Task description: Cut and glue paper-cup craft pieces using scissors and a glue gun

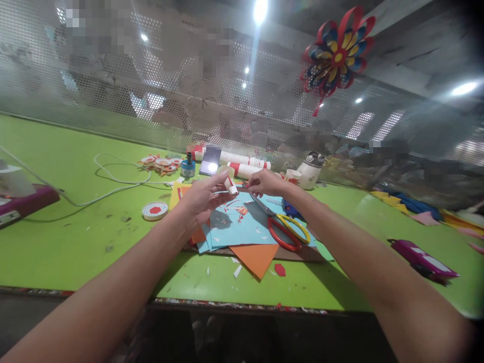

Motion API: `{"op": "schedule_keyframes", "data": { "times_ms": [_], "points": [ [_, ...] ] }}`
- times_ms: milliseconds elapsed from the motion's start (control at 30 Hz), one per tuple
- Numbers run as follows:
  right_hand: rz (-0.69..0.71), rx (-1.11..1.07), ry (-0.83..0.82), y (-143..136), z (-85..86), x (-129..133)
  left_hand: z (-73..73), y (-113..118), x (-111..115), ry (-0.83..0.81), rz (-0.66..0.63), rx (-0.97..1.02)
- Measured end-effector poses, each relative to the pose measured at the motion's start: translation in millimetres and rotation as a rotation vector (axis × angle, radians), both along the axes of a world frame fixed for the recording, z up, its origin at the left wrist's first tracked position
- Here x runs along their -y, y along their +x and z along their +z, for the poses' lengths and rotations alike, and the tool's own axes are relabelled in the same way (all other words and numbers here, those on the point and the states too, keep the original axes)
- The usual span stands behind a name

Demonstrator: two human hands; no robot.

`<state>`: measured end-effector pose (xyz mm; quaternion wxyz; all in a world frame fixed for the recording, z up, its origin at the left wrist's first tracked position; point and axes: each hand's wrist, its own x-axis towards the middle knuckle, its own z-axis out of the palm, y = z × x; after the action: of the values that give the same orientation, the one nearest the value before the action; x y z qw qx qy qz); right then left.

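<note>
My left hand [204, 198] holds a small white paper piece with a red stripe [230, 184] between its fingers, above light blue paper sheets [242, 234]. To its right, my right hand [261, 182] is pinched near the tips of the scissors; what it holds is too small to name. The scissors, with one red and one yellow handle [289, 233], lie open-bladed on the blue sheets. A small orange paper cutout [242, 212] rests on the sheets between the hands. An orange sheet [257, 258] sticks out beneath them.
Behind the hands stand a phone [210, 160], a blue glue jar [188, 167], white-and-red rolls [242, 170] and a bottle [310, 171]. A round white box [155, 210] sits left. A purple case [423, 260] lies right. A white cable [113, 189] crosses the green table [94, 252].
</note>
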<state>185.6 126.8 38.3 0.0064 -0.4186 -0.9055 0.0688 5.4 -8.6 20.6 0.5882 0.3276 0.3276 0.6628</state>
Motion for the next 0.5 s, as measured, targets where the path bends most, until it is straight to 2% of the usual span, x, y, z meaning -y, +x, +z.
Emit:
{"op": "schedule_keyframes", "data": {
  "times_ms": [267,500],
  "points": [
    [-0.039,-0.349,0.233,19,4.0,24,-3.4,0,-2,-0.075,-0.021,-0.005],
    [0.027,-0.685,0.266,24,-2.4,50,-8.6,0,-7,-0.07,-0.024,-0.028]
  ]
}}
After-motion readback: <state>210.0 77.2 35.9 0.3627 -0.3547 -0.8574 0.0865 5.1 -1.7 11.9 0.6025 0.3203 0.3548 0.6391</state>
